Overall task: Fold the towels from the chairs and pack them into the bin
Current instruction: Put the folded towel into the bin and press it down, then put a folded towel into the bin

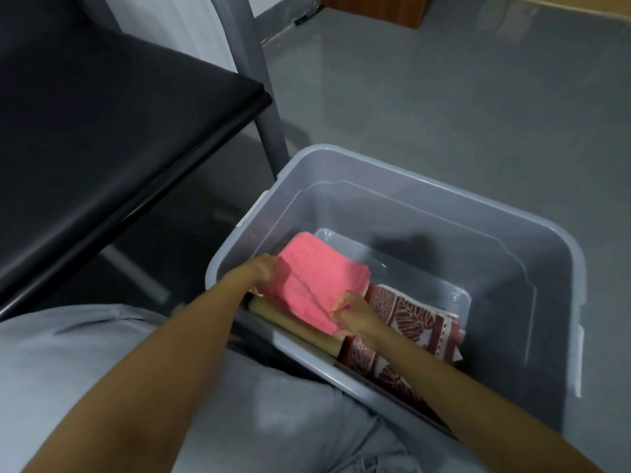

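A folded pink towel [317, 281] is inside the translucent grey bin [444, 199], at its near left side. My left hand [263, 271] grips the towel's left edge and my right hand [355, 317] pinches its near right corner. Under the pink towel lies a folded beige towel [293, 326]. To its right, a folded dark red towel with a white leaf pattern [409, 315] rests on the bin's floor. The far half of the bin's floor is bare.
A black chair seat [102, 131] with a grey metal leg [269, 131] stands to the left of the bin. Grey floor [444, 80] stretches beyond the bin. A wooden piece of furniture [375, 8] is at the far top. My grey-clothed lap fills the bottom left.
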